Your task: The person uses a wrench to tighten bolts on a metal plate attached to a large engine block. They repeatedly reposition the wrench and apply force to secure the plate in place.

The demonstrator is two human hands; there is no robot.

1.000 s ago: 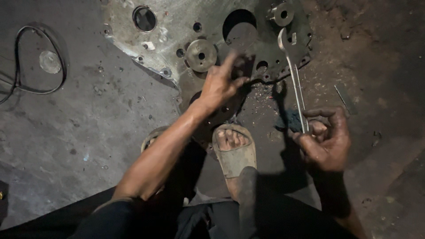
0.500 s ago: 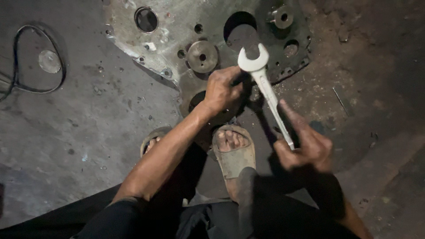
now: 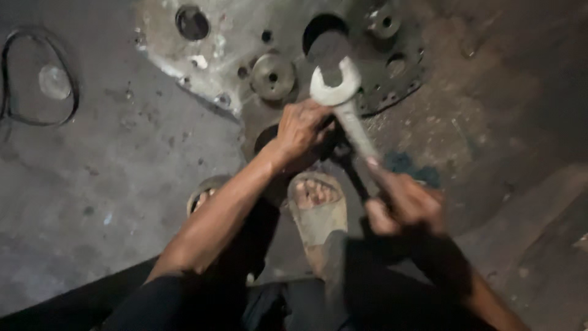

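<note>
The right hand (image 3: 407,205) has its grip clamped round the lower shaft of a large open-ended wrench (image 3: 346,107), fingers wrapped tight, the tool slanting up toward 11 o'clock so its open jaw lies over the big round hole (image 3: 324,30) in the metal plate (image 3: 239,55). The left hand (image 3: 304,127) is curled closed just beside the shaft at 9 o'clock, fingertips pressed down at the plate's lower edge on a dark part I cannot make out; whether it touches the wrench is unclear. Below the hands, at 6 o'clock, a sandalled foot (image 3: 315,205) rests on the floor (image 3: 92,184). A dark cable loop (image 3: 37,79) lies well apart at 9 o'clock. Compared with half a second ago, the wrench head sits slightly higher on the plate, and the right hand has blurred with motion.
</note>
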